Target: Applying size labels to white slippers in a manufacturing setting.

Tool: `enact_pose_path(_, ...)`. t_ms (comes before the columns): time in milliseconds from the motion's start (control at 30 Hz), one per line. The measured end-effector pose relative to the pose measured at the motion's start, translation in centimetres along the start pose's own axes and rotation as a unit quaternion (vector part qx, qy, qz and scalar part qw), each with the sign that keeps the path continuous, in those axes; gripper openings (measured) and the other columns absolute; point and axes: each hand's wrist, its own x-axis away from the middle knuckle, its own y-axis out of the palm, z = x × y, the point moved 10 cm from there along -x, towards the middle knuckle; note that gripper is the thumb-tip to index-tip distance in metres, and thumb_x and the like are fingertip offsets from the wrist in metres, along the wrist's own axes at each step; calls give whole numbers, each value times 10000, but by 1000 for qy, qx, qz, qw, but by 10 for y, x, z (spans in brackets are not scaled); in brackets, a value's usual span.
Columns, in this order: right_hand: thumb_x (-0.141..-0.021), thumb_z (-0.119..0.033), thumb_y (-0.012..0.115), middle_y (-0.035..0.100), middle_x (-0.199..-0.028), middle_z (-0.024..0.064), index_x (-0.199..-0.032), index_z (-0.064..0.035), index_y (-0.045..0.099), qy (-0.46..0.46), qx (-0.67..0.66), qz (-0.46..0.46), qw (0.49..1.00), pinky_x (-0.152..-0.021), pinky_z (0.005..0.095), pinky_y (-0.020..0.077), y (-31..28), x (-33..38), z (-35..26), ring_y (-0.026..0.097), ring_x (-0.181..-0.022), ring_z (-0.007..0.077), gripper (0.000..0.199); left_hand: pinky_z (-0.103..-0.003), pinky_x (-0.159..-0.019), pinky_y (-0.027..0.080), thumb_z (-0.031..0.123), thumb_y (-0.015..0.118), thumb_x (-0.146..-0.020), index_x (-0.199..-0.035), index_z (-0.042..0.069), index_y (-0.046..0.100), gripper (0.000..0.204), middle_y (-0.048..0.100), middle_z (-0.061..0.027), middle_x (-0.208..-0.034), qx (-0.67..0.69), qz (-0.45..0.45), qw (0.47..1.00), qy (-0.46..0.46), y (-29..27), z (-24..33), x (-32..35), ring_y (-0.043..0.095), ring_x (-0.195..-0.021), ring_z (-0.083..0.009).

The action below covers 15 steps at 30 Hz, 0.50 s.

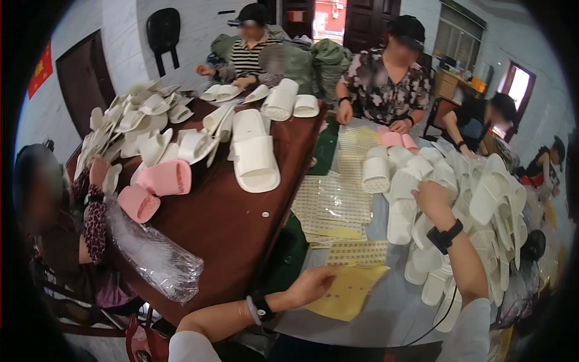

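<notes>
My left hand (310, 286) is at a yellow label sheet (344, 297), its fingers pinched together at the sheet's upper left edge. Only a few small labels show on that sheet, and its upper right corner lifts. What the fingertips hold, if anything, is too small to make out. Over the pile of white slippers (490, 193), my right hand (433, 199) is closed, with its fingertips against the right side of a white slipper (402, 205). Those fingers hide whatever is between them.
More label sheets (335, 199) lie along the grey table (301, 320). On the brown table (241, 223) are white slippers (256, 154), pink slippers (163, 178) and a clear plastic bag (158, 253). Several co-workers sit around. A dark cable (443, 317) crosses the grey table's near edge.
</notes>
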Motion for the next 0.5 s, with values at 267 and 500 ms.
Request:
enact_pose_path(267,-758,-277,625,508,-1101,137,-1100,-37,523,-388,-304,151,857,-847,387,413,-125,-45,-267,509,-1001,295,430,-379,-716,481,103,551,-822,-1129,31,522,316,594,-225,-915,66,-8,997,-28,7,1,7,587,-865,-355)
enact_pose_path(500,-606,-363,748,503,-1189,157,-1174,-18,444,-344,-306,-56,886,-914,394,379,-73,-118,-384,484,-1099,301,732,-378,-721,474,29,487,-812,-1162,70,512,354,591,-215,-936,108,-60,992,22,11,9,11,589,-861,-344)
